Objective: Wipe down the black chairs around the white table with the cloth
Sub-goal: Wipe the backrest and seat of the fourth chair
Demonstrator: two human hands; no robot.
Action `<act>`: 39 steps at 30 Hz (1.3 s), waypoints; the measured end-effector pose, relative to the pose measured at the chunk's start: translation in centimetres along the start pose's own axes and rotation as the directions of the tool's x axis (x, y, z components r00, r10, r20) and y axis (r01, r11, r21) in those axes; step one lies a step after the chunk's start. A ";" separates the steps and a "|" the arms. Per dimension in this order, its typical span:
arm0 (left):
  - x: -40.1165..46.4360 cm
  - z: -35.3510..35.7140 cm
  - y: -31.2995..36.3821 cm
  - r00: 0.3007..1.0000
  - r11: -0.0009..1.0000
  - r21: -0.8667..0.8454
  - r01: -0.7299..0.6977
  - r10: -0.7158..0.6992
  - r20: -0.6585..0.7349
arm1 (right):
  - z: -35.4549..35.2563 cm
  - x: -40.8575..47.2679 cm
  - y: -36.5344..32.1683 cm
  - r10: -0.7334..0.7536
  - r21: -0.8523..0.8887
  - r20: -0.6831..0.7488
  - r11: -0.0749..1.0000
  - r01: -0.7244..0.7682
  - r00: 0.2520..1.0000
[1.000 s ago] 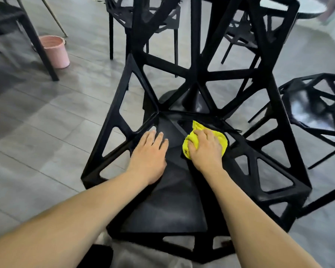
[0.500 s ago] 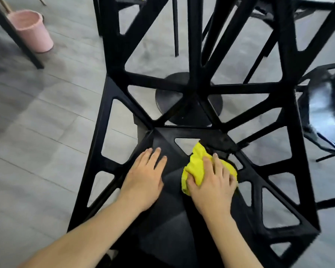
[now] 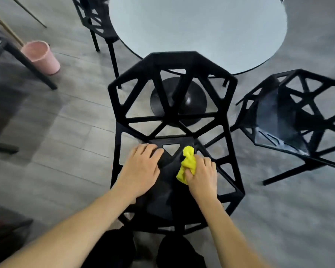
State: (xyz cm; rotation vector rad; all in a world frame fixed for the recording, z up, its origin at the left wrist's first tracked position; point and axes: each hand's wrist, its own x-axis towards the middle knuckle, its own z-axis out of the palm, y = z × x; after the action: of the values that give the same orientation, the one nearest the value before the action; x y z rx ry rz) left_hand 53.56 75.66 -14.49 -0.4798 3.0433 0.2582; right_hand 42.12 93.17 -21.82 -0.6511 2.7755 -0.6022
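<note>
While bunching cloth point(image 3: 188, 165), right fingers point(image 3: 207, 163) curled.

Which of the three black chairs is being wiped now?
The nearest chair, backrest toward the white table: both hands rest on its seat, the right hand gripping the yellow cloth.

both hands point(image 3: 141, 169) and cloth point(image 3: 187, 164) on nearest chair's seat point(image 3: 162, 202), table point(image 3: 197, 29) behind it, second chair point(image 3: 290, 120) right, bin point(image 3: 41, 57) far left

Floor point(image 3: 62, 132): grey wood-look planks, soft glare.
Upper left: pink bin point(image 3: 41, 57) beside dark furniture leg point(image 3: 30, 63).
</note>
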 end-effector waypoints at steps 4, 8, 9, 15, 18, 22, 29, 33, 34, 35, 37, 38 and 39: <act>0.2 -7.4 0.1 0.998 0.999 -0.047 0.011 -0.014 -0.061 | -6.5 -1.4 -3.3 0.050 0.081 -0.019 0.996 -0.048 0.999; 0.8 -12.8 -1.1 0.995 0.997 -0.054 -0.052 0.047 -0.090 | -11.2 -1.8 -6.9 0.093 0.151 -0.073 0.985 -0.081 0.993; 1.2 -13.6 -1.7 0.994 0.996 -0.059 -0.071 0.065 -0.088 | -11.9 -1.8 -7.9 0.116 0.163 -0.091 0.981 -0.101 0.989; 5.2 -17.4 -6.7 0.970 0.970 -0.061 -0.237 0.232 -0.078 | -14.1 -1.2 -14.3 0.253 0.171 -0.187 0.960 -0.222 0.949; 7.3 -18.8 -9.6 0.951 0.950 -0.058 -0.308 0.307 -0.026 | -13.7 -1.4 -17.5 0.364 0.206 -0.226 0.924 -0.321 0.904; 10.5 -19.7 -12.5 0.925 0.934 -0.004 -0.358 0.355 0.136 | -13.0 -2.0 -22.0 0.460 0.266 -0.290 0.881 -0.391 0.839; 14.8 -20.2 -14.6 0.902 0.934 -0.017 -0.356 0.348 0.256 | -12.6 -3.5 -25.6 0.627 0.376 -0.247 0.765 -0.523 0.739; 15.9 -19.9 -14.8 0.870 0.947 -0.034 -0.319 0.307 0.386 | -12.1 -4.6 -25.7 0.660 0.391 -0.213 0.733 -0.556 0.721; 16.0 -19.8 -14.9 0.852 0.950 -0.048 -0.310 0.300 0.430 | -11.9 -4.8 -25.7 0.661 0.391 -0.215 0.733 -0.557 0.719; 16.0 -19.7 -15.0 0.831 0.950 -0.064 -0.306 0.299 0.469 | -11.8 -4.9 -25.8 0.665 0.400 -0.218 0.729 -0.555 0.715; 15.9 -19.6 -15.2 0.798 0.945 -0.083 -0.317 0.313 0.515 | -11.9 -4.8 -26.4 0.671 0.433 -0.222 0.718 -0.546 0.707; 15.8 -19.8 -15.3 0.790 0.942 -0.090 -0.324 0.322 0.522 | -11.9 -4.6 -26.7 0.674 0.443 -0.220 0.713 -0.544 0.705; 15.8 -20.0 -15.4 0.787 0.937 -0.093 -0.336 0.334 0.519 | -11.9 -4.4 -27.0 0.680 0.451 -0.216 0.706 -0.546 0.700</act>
State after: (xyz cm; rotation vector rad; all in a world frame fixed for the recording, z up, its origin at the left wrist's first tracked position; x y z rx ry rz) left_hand 42.90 53.00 1.63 0.1357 2.5510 0.3319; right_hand 52.40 77.16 1.22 0.5494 2.8134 -1.1012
